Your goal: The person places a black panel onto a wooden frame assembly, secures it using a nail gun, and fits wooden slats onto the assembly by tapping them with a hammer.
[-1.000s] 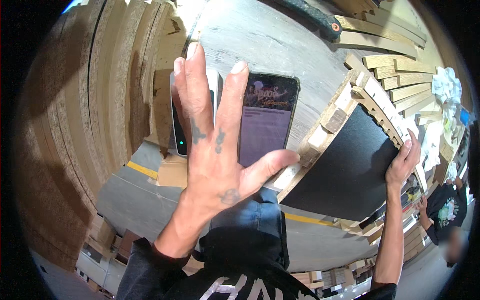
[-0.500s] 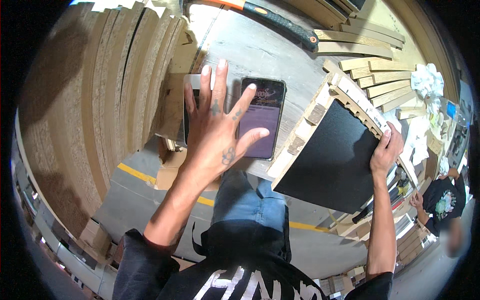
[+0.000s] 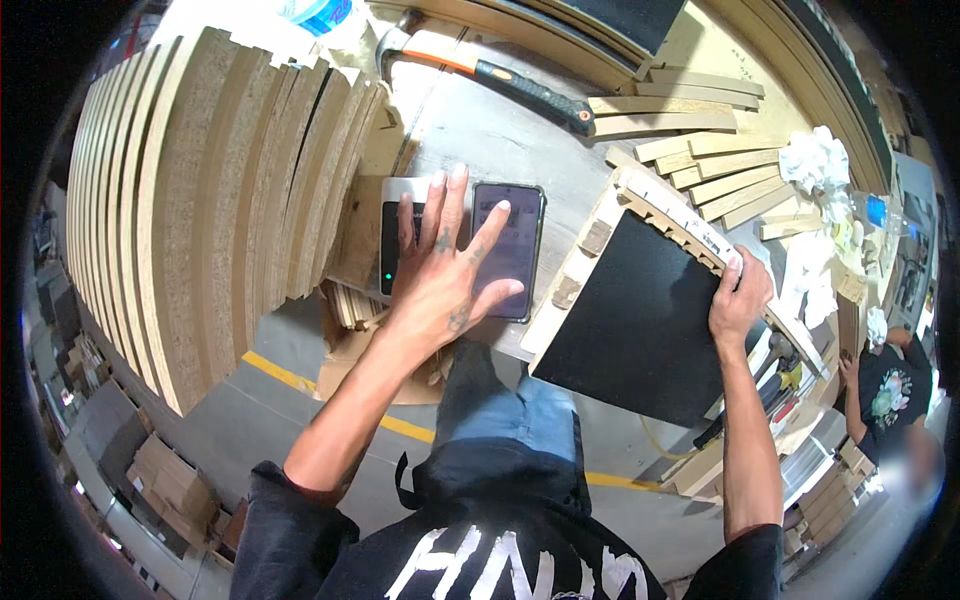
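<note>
And the left hand (image 3: 440,285) is spread wide, index finger and thumb over the phone (image 3: 522,245) on the counter (image 3: 445,125); contact, I can't tell. Outer fingers fan over the device (image 3: 391,240) beside it. The right hand (image 3: 740,300) grips the edge of the panel (image 3: 640,310)! Attention seems to be on the phone, panel held steady. A tap, I'd judge, calls for one lowered fingertip and that right grip kept firm. Hammer (image 3: 530,90) beyond the left, sticks (image 3: 740,190) beyond the right.
</note>
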